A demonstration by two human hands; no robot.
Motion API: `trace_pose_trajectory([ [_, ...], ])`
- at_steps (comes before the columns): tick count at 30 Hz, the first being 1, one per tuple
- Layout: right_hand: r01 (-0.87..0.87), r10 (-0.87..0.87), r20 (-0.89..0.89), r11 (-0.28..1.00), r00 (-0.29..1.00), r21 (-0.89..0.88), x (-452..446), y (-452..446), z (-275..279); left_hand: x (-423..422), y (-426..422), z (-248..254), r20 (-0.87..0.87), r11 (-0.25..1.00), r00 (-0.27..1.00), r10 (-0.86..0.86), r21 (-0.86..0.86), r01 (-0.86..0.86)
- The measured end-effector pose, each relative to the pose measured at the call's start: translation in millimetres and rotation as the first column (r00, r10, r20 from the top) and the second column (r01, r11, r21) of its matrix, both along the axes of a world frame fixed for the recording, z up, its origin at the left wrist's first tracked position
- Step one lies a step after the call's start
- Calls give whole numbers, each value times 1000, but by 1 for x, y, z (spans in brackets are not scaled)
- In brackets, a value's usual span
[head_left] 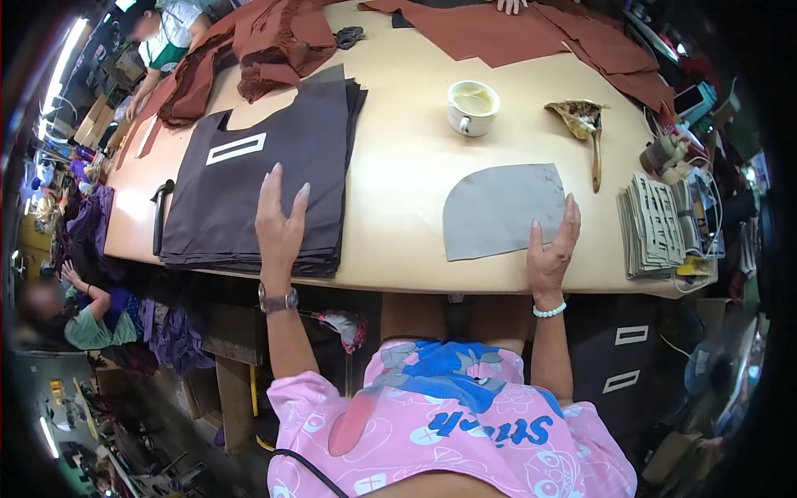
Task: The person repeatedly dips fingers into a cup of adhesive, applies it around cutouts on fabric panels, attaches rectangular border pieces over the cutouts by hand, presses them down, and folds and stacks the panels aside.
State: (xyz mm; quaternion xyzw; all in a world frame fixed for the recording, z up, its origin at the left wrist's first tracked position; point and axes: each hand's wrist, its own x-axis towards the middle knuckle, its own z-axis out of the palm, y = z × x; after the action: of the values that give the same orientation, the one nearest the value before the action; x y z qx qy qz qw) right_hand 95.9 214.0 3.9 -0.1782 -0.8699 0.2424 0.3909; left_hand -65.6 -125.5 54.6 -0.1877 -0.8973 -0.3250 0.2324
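Note:
My left hand (281, 222) is over the lower right part of a stack of dark cut fabric pieces (224, 191), fingers apart and holding nothing. A white rectangular frame-shaped strip (236, 149) lies on the top piece. My right hand (553, 253) is at the right edge of a grey rounded panel (502, 212), thumb and fingers apart; whether it touches the panel I cannot tell. Beyond the panel stand a white cup (473, 108) with pale contents and a brush (596, 158) beside a crumpled, stained holder (577, 116).
Bundles of white strips (652, 224) sit at the table's right edge. A black-handled tool (159, 217) lies left of the stack. Rust-brown fabric (490, 33) covers the far side. One person (170, 37) is at the far left, another (91, 315) at the near left.

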Motion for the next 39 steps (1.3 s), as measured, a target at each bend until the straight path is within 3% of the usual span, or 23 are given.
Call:
trace_pose_trajectory([
  [3,9,-12,38,998,999,64,-2,-1,-1,-31,-5,-26,61,974,998,-14,-223,27],
  [6,24,-27,46,998,999,58,-2,-1,-2,-42,-7,-65,149,851,988,-32,-515,105],
  [10,10,-17,58,993,998,115,-2,-7,1,-42,-9,-60,208,895,977,-42,-426,130],
  [12,-51,42,57,985,998,167,-6,-15,7,-36,-7,-53,257,948,964,-72,-282,146],
  [15,-269,265,66,961,962,62,-22,-47,20,-14,5,-36,302,972,943,-143,-137,191],
  [16,-367,369,47,929,928,-51,-31,-60,27,-4,10,-32,314,973,935,-166,-102,207],
  [17,-458,466,14,874,884,-163,-43,-72,33,5,17,-31,304,964,934,-188,-125,235],
  [19,-521,555,123,823,823,-226,-65,-90,42,24,34,-34,185,949,958,-218,-190,253],
  [22,-436,566,121,738,816,-515,-93,-107,55,56,57,-29,205,930,943,-263,-206,304],
  [29,-303,353,129,904,927,-301,-109,-65,38,103,116,-41,183,908,922,-341,-190,374],
  [33,-195,249,257,956,934,-218,-104,-53,23,106,130,-44,193,903,914,-357,-179,390],
  [36,-223,288,186,925,939,-306,-104,-46,15,79,105,-14,228,928,925,-305,-146,342],
  [38,-221,275,125,918,953,-329,-102,-46,17,35,61,-3,174,984,984,-39,-165,68],
  [39,-220,266,94,912,959,-346,-101,-46,18,1,30,-17,-36,977,994,106,-181,-111],
])
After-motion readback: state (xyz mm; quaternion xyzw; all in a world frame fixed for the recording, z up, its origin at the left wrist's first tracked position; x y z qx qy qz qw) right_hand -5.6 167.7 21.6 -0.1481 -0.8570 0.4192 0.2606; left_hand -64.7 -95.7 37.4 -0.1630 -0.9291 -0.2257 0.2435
